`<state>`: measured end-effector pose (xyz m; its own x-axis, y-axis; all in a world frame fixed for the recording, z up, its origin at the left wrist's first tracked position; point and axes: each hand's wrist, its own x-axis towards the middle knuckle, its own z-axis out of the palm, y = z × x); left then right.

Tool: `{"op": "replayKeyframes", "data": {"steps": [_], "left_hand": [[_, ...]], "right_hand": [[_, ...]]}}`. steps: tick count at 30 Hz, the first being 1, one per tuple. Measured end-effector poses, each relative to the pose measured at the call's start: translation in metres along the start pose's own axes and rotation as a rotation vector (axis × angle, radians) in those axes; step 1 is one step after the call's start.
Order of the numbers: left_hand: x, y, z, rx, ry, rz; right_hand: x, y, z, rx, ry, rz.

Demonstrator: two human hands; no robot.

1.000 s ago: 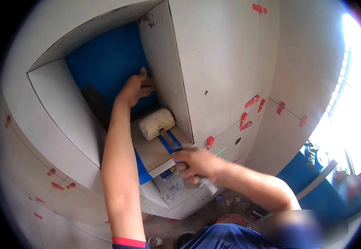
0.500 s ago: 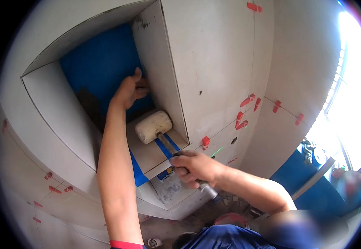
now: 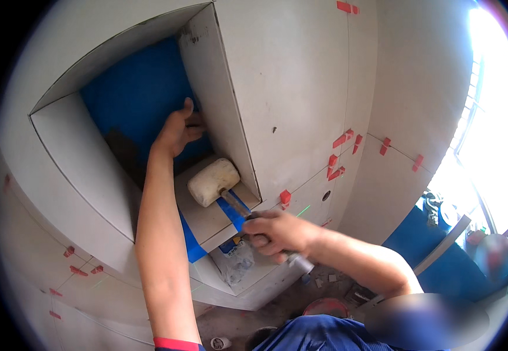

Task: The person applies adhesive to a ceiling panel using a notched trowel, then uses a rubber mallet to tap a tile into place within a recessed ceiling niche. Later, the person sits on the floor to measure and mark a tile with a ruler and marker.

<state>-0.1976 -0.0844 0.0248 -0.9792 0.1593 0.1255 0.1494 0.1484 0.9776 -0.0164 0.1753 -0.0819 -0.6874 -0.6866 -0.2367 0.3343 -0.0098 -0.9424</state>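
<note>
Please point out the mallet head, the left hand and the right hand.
mallet head (image 3: 213,182), head view, on its pale rounded side.
left hand (image 3: 175,131), head view, on its back.
right hand (image 3: 277,232), head view, on its knuckles.

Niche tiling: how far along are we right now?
Done: wall tiles around the niche are up with red spacers. In hand: left hand presses the niche's side tile; right hand grips the white mallet over the bottom tile. Left: the blue back is bare.
</note>
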Motion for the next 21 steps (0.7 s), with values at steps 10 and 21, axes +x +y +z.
{"op": "replayKeyframes", "data": {"steps": [10, 21], "left_hand": [[0.001, 0.000, -0.004, -0.012, -0.019, 0.003], [-0.005, 0.000, -0.012, -0.014, -0.049, 0.008]], "right_hand": [[-0.005, -0.003, 0.022, 0.049, -0.018, 0.043], [-0.008, -0.001, 0.010, 0.109, -0.054, 0.048]]}}
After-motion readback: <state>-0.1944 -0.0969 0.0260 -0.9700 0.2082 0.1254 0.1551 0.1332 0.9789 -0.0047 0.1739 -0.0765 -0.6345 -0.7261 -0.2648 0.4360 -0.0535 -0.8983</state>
